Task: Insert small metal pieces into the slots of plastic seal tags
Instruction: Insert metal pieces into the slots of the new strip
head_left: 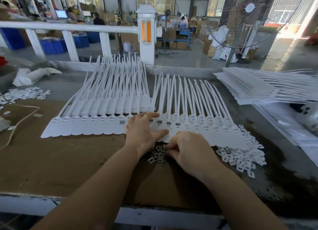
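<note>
Two joined strips of white plastic seal tags lie side by side on the cardboard, the left strip (82, 126) and the right strip (203, 131), long tails pointing away. Several slots in the right strip near my left hand hold grey metal pieces (168, 123). A pile of loose small metal pieces (157, 156) lies in front of the strips. My left hand (142, 131) rests flat with straight fingers on the tags where the strips meet. My right hand (187, 148) is curled over the pile, its fingertips pinching among the metal pieces.
A heap of small white plastic caps (239, 157) lies right of the pile, another (25, 93) at the far left. A stack of tag strips (258, 86) sits at the right rear. A white railing (68, 28) and a fan (240, 19) stand behind the table.
</note>
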`<action>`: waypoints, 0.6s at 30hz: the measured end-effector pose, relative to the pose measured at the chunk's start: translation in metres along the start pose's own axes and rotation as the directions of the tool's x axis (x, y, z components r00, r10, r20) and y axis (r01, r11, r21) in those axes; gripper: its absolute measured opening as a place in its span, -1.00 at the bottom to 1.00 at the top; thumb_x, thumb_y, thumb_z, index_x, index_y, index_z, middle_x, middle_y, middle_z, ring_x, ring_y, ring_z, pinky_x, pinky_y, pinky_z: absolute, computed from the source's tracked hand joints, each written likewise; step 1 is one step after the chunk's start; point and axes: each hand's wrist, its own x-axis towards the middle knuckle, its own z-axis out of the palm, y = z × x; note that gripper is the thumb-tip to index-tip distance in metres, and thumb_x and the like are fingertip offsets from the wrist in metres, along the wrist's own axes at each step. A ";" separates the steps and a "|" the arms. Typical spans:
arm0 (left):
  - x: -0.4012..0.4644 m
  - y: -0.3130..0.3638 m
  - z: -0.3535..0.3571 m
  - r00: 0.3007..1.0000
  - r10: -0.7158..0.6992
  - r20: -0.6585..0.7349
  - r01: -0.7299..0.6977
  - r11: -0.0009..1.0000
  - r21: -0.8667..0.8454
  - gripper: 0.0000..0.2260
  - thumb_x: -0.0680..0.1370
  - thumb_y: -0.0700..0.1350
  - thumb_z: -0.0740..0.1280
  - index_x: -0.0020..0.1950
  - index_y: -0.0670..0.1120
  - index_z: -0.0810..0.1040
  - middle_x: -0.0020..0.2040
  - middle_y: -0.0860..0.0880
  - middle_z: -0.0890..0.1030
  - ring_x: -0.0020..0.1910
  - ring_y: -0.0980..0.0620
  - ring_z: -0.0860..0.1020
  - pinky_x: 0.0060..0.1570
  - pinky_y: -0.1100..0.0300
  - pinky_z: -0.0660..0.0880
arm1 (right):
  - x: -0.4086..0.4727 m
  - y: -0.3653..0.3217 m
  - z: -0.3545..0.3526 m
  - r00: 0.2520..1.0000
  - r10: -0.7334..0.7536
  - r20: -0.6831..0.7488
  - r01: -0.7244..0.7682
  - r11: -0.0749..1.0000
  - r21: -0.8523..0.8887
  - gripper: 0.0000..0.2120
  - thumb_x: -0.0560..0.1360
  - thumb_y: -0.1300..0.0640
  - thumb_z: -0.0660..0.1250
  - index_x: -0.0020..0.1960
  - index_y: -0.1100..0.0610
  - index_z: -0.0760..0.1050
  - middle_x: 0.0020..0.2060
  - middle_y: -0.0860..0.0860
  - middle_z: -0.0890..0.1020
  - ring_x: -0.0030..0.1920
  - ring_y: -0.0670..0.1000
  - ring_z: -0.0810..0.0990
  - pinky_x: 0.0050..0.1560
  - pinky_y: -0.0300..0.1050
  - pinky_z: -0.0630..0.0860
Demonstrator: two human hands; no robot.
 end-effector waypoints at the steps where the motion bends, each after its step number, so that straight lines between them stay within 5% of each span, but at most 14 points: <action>1: 0.000 0.000 0.000 1.000 0.001 0.002 -0.001 1.000 0.000 -0.50 0.36 0.13 0.45 0.27 0.16 0.44 0.32 0.00 0.43 0.35 -0.05 0.20 0.35 -0.08 0.17 | 0.000 0.000 0.000 1.000 -0.004 0.002 0.004 1.000 -0.003 -0.85 0.52 0.01 0.28 0.00 -0.01 0.60 -0.07 -0.07 0.59 0.02 -0.02 0.51 0.16 -0.08 0.36; 9: 0.000 0.001 -0.001 1.000 0.000 0.017 0.000 1.000 0.005 -0.50 0.37 0.14 0.45 0.28 0.17 0.43 0.33 0.00 0.42 0.35 -0.06 0.19 0.35 -0.06 0.16 | 0.000 0.010 0.008 0.996 -0.067 -0.066 0.064 0.997 -0.045 -0.88 0.58 0.08 0.17 -0.03 0.03 0.48 -0.08 -0.07 0.51 0.01 -0.05 0.44 0.07 -0.16 0.33; 18: -0.001 0.003 -0.003 1.000 0.003 0.017 -0.003 1.000 -0.009 -0.50 0.37 0.17 0.43 0.28 0.18 0.42 0.30 0.03 0.43 0.33 -0.04 0.21 0.33 -0.08 0.19 | 0.008 0.025 -0.002 0.964 0.209 -0.164 -0.125 0.902 0.414 -0.90 0.54 0.15 0.26 -0.06 0.11 0.55 -0.19 -0.04 0.60 -0.13 -0.08 0.56 -0.02 -0.18 0.49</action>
